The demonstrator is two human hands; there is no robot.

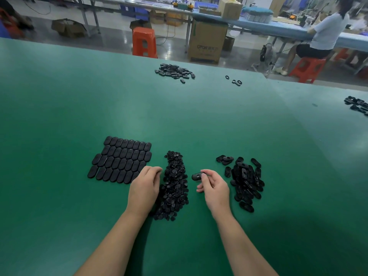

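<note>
On the green table [79,96] my right hand [214,188] pinches a black oval shell [196,176] between thumb and fingers, just above the surface. My left hand [144,188] lies with curled fingers at the left edge of a long pile of small black round parts [175,186]; whether its fingertips hold a part is hidden. Left of it, several rows of black oval shells [120,159] lie flat and tightly packed. A loose heap of open oval shells [244,181] sits right of my right hand.
Another heap of black parts [174,71] lies near the table's far edge, with a few loose rings [236,81] to its right and more parts [358,105] at the right edge. Beyond stand orange stools [144,42], a cardboard box [207,41] and a seated person [322,34].
</note>
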